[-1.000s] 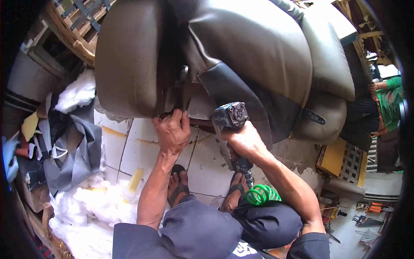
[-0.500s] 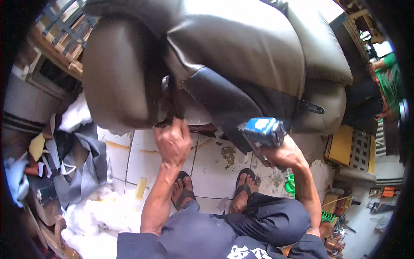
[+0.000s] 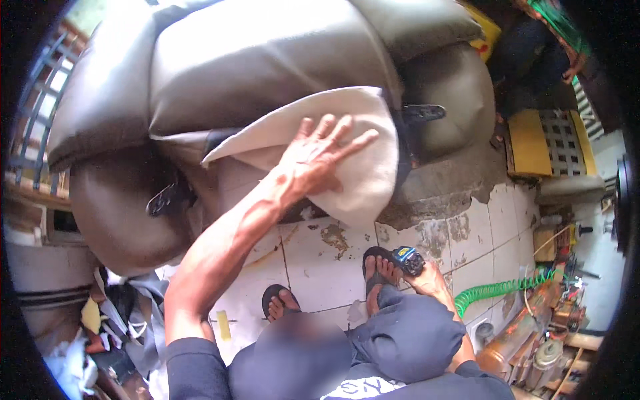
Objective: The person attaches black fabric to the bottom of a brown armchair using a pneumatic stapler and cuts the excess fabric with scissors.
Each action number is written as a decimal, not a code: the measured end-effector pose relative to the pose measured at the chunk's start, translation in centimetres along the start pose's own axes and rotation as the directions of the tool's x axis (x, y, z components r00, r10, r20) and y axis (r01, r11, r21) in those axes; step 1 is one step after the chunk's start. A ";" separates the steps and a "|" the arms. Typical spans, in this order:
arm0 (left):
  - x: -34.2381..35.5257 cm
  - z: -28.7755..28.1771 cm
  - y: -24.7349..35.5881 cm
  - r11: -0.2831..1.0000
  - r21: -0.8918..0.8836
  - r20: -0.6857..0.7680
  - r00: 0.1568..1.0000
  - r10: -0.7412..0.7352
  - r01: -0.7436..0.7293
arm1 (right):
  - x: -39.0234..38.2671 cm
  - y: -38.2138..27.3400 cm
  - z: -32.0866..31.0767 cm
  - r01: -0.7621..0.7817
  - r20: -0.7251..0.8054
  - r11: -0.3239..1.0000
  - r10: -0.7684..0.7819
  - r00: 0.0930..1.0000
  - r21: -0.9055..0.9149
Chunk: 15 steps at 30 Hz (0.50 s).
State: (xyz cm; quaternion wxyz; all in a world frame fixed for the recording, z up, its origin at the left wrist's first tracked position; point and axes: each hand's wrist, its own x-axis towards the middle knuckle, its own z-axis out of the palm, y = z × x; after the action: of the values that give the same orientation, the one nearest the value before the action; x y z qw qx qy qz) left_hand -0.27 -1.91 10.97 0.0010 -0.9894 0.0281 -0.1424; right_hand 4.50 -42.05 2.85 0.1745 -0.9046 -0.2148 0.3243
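Note:
My left hand (image 3: 315, 159) is open, fingers spread, pressing on the pale fabric underside of a folded-back flap (image 3: 367, 127). The flap hangs from the front of a dark brown leather-covered recliner seat (image 3: 280, 53), and its tip reaches down toward the tiles. Low beside my right knee, my right hand (image 3: 430, 280) is closed around a blue and black staple gun (image 3: 408, 260). Its grip is largely hidden by my fingers. A green coiled air hose (image 3: 500, 287) runs close to that hand. Black metal brackets (image 3: 424, 113) stick out at both sides of the seat.
White fabric scraps and dark offcuts (image 3: 127, 313) lie at the left. A yellow-sided box (image 3: 530, 141) with a lattice panel stands at the right. An orange-brown compressor tank (image 3: 520, 333) sits at the lower right. Another person's hand (image 3: 575, 67) shows at the upper right.
My left hand has moved from the seat's lower edge to the flap, now turned pale side out. My right hand has lowered the staple gun toward my foot. The view has shifted rightward.

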 end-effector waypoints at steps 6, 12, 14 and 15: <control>4.1 2.1 -0.2 0.982 0.011 0.131 0.974 0.186 -0.189 | 1.1 3.9 -0.1 -0.065 -0.048 0.996 0.067 0.997 0.055; 1.1 5.2 5.7 0.893 0.020 0.366 0.834 0.412 -0.450 | 4.4 6.0 1.4 -0.099 -0.090 0.991 0.108 0.990 0.093; 3.8 3.0 6.8 0.705 0.148 0.587 0.636 0.502 -0.693 | 5.0 6.8 2.1 -0.059 -0.126 0.989 0.077 0.989 0.136; 5.6 2.7 7.8 0.582 0.150 0.654 0.521 0.548 -0.799 | 4.7 8.1 2.0 -0.069 -0.151 0.988 0.091 0.984 0.140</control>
State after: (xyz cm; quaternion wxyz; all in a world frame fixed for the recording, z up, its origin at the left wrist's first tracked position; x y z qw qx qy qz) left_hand 5.40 -9.99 9.85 0.2859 -0.8631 0.3870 0.1535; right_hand 8.74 -46.24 -4.69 0.2379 -0.9214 -0.1415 0.2726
